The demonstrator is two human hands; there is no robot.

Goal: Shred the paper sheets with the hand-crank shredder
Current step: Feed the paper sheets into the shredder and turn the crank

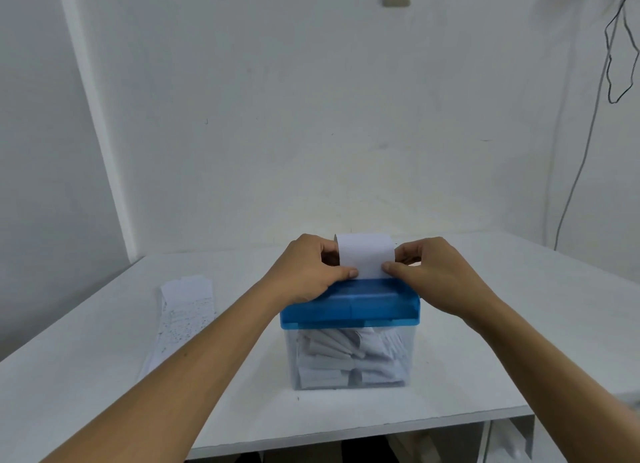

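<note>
A small shredder with a blue lid (349, 305) and a clear bin (291, 362) stands on the white table (519, 324); the bin holds shredded white paper. A white paper sheet (365, 254) stands upright at the top of the lid. My left hand (308, 268) pinches the sheet's left edge between thumb and fingers. My right hand (433, 272) pinches its right edge the same way. The sheet's lower end is hidden behind the lid. No crank handle is visible.
A stack of printed paper sheets (180, 320) lies on the table to the left of the shredder. White walls close in behind and to the left. A grey cable (585, 151) hangs down the wall at the right. The table's front edge (346, 431) runs just below the shredder.
</note>
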